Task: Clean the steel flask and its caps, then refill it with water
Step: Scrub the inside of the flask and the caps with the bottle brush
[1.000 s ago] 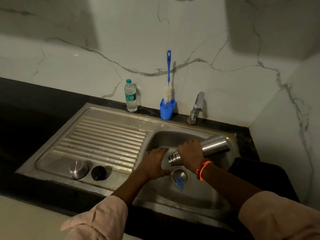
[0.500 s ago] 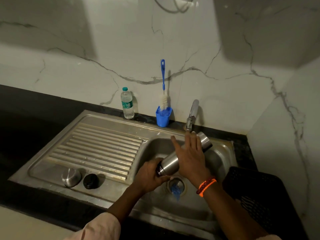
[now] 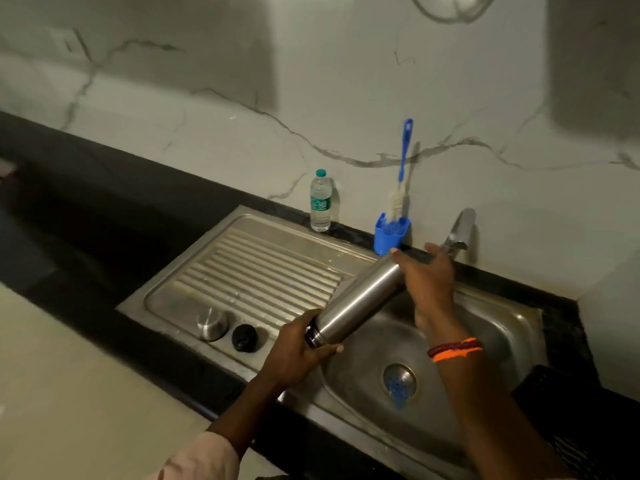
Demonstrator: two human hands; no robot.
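The steel flask (image 3: 360, 299) lies tilted over the sink (image 3: 491, 327) — left hand (image 3: 298, 351) fingers closed around its neck, right hand (image 3: 427, 282) fingers wrapped on its base. Steel cap (image 3: 212, 323) and black cap (image 3: 245, 337) sit on the sink's drainboard.

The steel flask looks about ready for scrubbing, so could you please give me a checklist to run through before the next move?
1. Steel flask held firmly: ok, the left hand grips the mouth end and the right hand is at the base end.
2. Flask over the sink: ok, it lies tilted across the basin's left edge.
3. Caps off and set aside: ok, the steel cap and the black cap sit on the drainboard.
4. Bottle brush within reach: ok, it stands in the blue cup.
5. Tap running: cannot tell, no stream shows.
6. Flask emptied: cannot tell.
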